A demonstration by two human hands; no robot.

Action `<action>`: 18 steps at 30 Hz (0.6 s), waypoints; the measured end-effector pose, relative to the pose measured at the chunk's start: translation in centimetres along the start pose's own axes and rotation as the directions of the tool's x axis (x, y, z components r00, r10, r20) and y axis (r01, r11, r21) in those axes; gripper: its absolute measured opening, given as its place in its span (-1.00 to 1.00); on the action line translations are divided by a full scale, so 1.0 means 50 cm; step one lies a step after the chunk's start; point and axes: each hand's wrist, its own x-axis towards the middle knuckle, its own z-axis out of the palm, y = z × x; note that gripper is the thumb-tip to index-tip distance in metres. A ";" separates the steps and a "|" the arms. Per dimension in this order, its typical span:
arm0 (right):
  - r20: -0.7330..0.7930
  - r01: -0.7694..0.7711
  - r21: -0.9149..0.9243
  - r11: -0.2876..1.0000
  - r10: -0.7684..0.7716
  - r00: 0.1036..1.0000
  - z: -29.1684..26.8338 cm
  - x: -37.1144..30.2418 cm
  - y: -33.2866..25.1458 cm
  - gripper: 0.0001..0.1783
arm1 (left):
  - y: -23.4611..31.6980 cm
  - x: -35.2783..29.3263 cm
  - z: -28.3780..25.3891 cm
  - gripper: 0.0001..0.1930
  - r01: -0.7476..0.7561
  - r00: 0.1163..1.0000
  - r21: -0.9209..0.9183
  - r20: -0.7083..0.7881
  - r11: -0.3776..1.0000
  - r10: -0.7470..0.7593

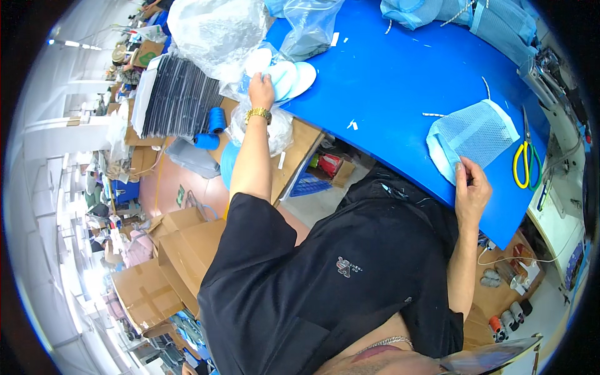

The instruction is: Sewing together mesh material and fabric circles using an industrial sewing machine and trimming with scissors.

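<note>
My left hand (261, 90) reaches to the far left of the blue table, its fingers closed on the edge of a pale round disc. Several more white and light-blue discs (304, 77) lie fanned out beside it, partly on clear plastic. On the right, a light-blue mesh bag (484, 130) with white cord ends lies flat on the table. My right hand (472, 190) pinches its near edge between thumb and fingers. Just right of the bag rest scissors (527, 164) with yellow and green handles.
The blue table (381, 81) carries more mesh bags (500, 28) at its far right. Plastic bags (215, 34) bulge at the far left, near a stack of dark sheets (178, 100) and blue thread spools (216, 120). A machine (553, 94) borders the right; cardboard boxes (150, 294) stand left.
</note>
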 end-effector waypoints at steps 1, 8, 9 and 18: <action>0.005 -0.004 -0.009 1.000 0.004 1.000 -0.001 0.000 0.000 -0.83 | -0.002 0.007 0.006 -0.70 0.027 0.998 0.043 0.050 0.999 -0.029; -0.010 -0.015 -0.009 1.000 0.015 1.000 -0.001 -0.001 0.001 -0.83 | 0.045 0.003 0.031 -0.72 0.099 0.995 0.136 -0.027 0.986 -0.096; -0.013 -0.015 -0.009 1.000 0.015 1.000 0.000 -0.001 0.001 -0.83 | 0.046 0.003 0.031 -0.67 0.124 0.992 0.115 -0.032 0.986 -0.121; 0.006 0.018 -0.012 1.000 -0.018 1.000 0.001 0.005 -0.005 -0.84 | 0.028 0.078 0.003 -0.71 0.096 0.974 -0.011 -0.206 0.995 -0.096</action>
